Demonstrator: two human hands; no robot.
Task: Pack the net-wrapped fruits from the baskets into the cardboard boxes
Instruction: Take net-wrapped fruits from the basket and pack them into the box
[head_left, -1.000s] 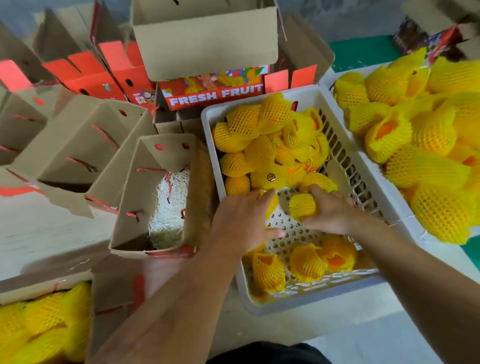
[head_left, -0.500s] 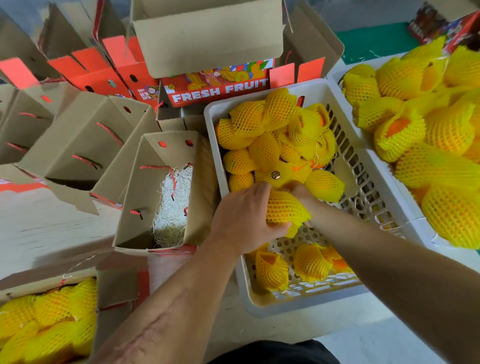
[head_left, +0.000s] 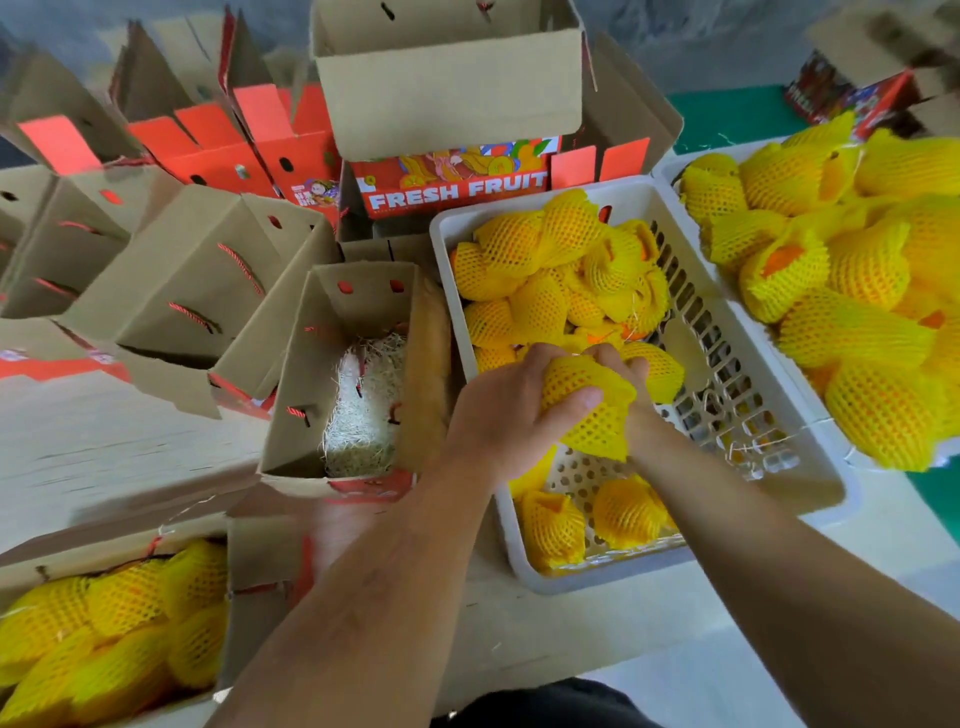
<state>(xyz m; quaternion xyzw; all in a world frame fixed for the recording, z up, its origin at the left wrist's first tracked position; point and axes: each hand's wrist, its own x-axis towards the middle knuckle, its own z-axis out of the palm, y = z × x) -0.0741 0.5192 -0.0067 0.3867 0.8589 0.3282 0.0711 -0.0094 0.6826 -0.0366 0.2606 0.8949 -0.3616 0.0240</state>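
Over the white plastic basket (head_left: 779, 478), both hands hold one fruit in yellow foam net (head_left: 587, 410). My left hand (head_left: 498, 410) grips it from the left with the thumb across its front. My right hand (head_left: 623, 369) holds its far side, mostly hidden behind the net. Several more net-wrapped fruits (head_left: 550, 270) fill the basket's far end and a few lie at its near end. Just left of the basket stands an open cardboard box (head_left: 306, 379) with pale straw padding (head_left: 363, 405) on its bottom.
A second white basket (head_left: 670, 171) heaped with wrapped fruits (head_left: 852, 291) sits at the right. A box at lower left holds packed fruits (head_left: 104, 629). Empty brown and red boxes (head_left: 176, 291) crowd the left and back, one printed "FRESH FRUIT" (head_left: 457, 187).
My right hand picked a fruit from the basket floor and brought it to my left hand. Both hands now hold it, lifted slightly above the basket.
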